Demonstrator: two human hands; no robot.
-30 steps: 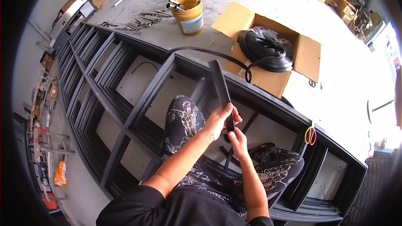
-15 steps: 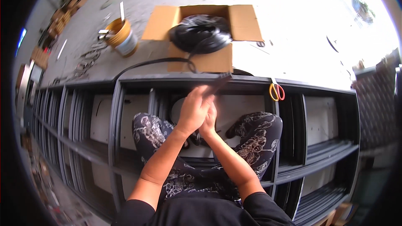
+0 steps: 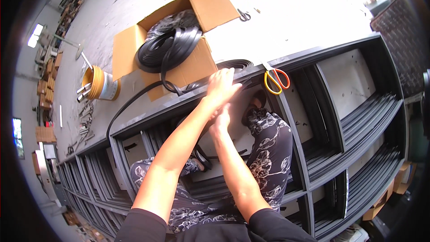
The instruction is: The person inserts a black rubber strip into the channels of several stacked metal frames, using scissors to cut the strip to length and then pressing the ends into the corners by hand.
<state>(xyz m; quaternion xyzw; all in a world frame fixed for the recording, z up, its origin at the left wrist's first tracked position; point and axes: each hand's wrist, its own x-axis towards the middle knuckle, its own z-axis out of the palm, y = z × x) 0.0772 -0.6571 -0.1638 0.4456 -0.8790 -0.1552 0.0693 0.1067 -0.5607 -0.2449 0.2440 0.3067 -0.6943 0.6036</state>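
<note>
My left hand (image 3: 221, 87) is over the far rail of a dark grey metal frame (image 3: 165, 113), fingers bent and thumb toward the right. Just below it, my right hand (image 3: 220, 120) is closed, its fingertips partly hidden. A black rubber strip (image 3: 244, 85) shows beside my left thumb and seems to pass through both hands; the grip itself is mostly covered. More of this strip is coiled (image 3: 168, 49) in an open cardboard box (image 3: 188, 69) beyond the frame. Scissors with yellow and red handles (image 3: 277, 82) hang on the far rail, right of my hands.
My legs are inside one frame opening. Several similar frames are stacked beneath. A yellow bucket (image 3: 99, 84) with sticks stands at the left, metal scraps (image 3: 85, 123) near it. Small black scissors (image 3: 244, 15) lie on the floor behind. A dark patterned panel (image 3: 398, 40) is at the far right.
My view has turned, so the box and bucket now sit further left and the frame slants. My hands have moved apart slightly, the left one higher over the rail. The strip's blurred end shows less.
</note>
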